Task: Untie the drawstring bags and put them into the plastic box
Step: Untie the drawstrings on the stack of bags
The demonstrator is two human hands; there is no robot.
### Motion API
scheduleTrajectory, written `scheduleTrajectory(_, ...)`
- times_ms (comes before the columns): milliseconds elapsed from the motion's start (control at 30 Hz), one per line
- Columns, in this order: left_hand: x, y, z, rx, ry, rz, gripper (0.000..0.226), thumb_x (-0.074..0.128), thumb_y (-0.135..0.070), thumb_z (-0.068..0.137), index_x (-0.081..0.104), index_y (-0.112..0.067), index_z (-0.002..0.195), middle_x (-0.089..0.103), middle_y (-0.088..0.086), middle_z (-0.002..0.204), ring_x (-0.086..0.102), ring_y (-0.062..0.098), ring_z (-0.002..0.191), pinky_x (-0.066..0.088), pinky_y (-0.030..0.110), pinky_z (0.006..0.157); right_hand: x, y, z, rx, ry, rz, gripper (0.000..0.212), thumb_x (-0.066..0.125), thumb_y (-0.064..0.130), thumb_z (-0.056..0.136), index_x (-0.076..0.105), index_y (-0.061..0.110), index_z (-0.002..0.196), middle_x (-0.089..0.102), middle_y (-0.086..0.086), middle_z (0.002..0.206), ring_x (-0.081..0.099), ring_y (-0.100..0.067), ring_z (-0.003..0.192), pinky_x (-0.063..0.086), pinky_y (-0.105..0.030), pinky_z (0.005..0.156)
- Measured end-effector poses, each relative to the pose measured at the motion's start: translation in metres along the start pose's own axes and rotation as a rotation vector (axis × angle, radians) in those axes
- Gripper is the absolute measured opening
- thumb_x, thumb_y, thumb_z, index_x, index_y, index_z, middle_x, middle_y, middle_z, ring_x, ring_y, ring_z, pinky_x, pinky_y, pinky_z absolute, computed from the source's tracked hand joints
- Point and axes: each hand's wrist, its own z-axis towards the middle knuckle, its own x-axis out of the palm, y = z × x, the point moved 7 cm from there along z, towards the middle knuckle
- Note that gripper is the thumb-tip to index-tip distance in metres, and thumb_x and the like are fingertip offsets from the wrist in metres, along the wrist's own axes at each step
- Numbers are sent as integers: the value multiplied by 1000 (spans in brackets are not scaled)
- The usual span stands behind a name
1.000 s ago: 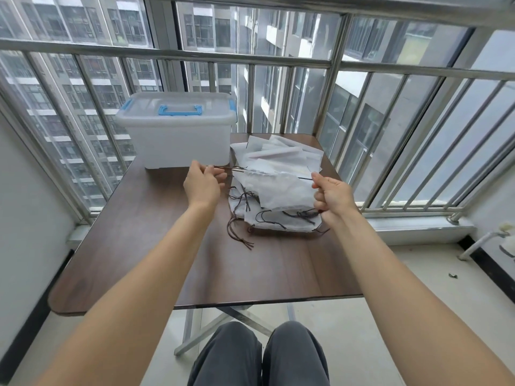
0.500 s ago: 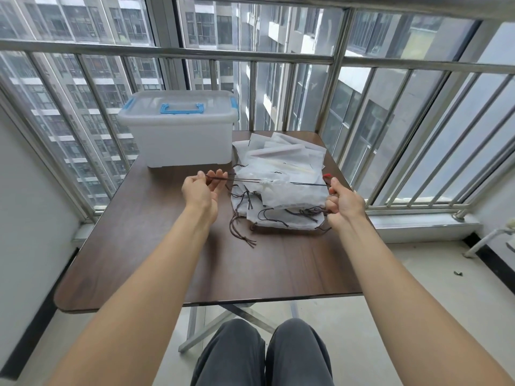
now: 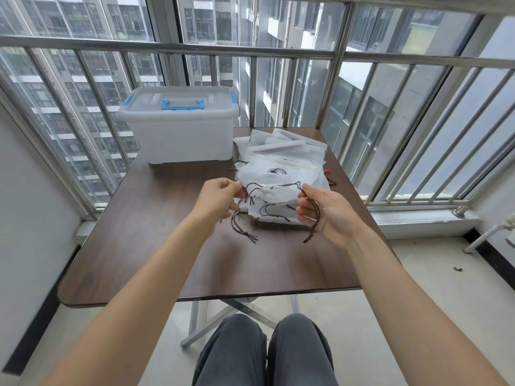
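Note:
A pile of white drawstring bags (image 3: 281,162) with dark brown cords lies at the back right of the brown table (image 3: 167,246). The top bag (image 3: 274,195), its mouth gathered tight, sits between my hands. My left hand (image 3: 218,197) pinches the left cord end beside the bag. My right hand (image 3: 324,211) holds the right cord (image 3: 313,218), which runs across the palm and dangles below. The translucent plastic box (image 3: 181,132) with a blue handle stands at the back left, its lid on.
A metal railing (image 3: 334,55) and glass surround the table on three sides. Loose cord ends (image 3: 245,232) trail on the table in front of the pile. My knees (image 3: 264,349) are under the table's near edge.
The cords were stretched taut between my hands, which were wide apart. Both hands have since come inward toward the bag and the cords hang slack.

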Motion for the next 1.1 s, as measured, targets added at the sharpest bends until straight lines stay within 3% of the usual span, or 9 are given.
scheduleTrajectory(100,10,13,-15,-142,144,-116,18,54,-28,93,64,-20,80,65,-8,78,47,8,55,36,18,50,13,-11,-6,97,45,29,22,48,21,95,56,12,77,69,2,59,65,-6,51,53,-16,47)
scheduleTrajectory(233,26,24,-30,-124,285,-158,14,58,-28,91,68,-23,82,67,-8,83,47,6,58,37,17,51,25,-26,-8,247,50,19,18,50,21,94,52,11,80,70,-10,85,66,-6,54,41,-11,36)
scheduleTrajectory(433,35,30,-44,0,378,36,11,68,-13,82,71,-22,88,67,-11,73,56,3,57,38,15,52,37,-35,-9,348,35,-75,22,50,23,95,52,12,77,54,0,69,51,-1,37,21,-9,26)
scheduleTrajectory(533,29,26,-43,34,366,169,23,55,-2,84,70,-20,86,66,-16,62,59,-2,57,39,12,50,40,-31,-6,291,43,-99,21,49,22,96,55,11,78,62,2,78,42,0,33,17,-9,25)
scheduleTrajectory(600,20,24,-37,23,273,165,32,42,4,84,67,-16,83,69,-7,70,61,4,62,40,14,51,41,-28,-6,289,52,-35,21,49,22,95,52,12,78,60,1,78,41,1,33,20,-9,25)
scheduleTrajectory(700,17,24,-22,-68,141,-81,30,34,5,89,61,-7,96,67,9,92,60,9,69,47,14,58,43,-24,-7,277,49,35,21,50,19,94,55,10,76,59,-3,77,47,0,35,31,-7,29)
scheduleTrajectory(767,30,27,-16,-218,204,-316,23,38,-7,96,57,-2,108,66,9,95,61,12,77,50,16,71,44,-23,-7,244,53,20,17,53,16,93,59,8,78,61,-3,76,57,-1,43,39,-7,35)
scheduleTrajectory(867,50,25,-15,-355,386,-497,27,39,-27,98,60,-10,96,66,0,80,62,10,71,48,20,73,46,-20,-8,206,95,-22,11,55,12,92,63,7,87,63,-2,72,64,-4,54,46,-9,43)
scheduleTrajectory(1100,66,15,-10,-437,452,-1040,7,51,-16,80,52,-12,74,54,0,67,54,14,70,42,24,72,32,6,-7,-138,-16,-794,25,63,17,86,59,15,62,54,5,57,42,-5,52,33,-14,48)
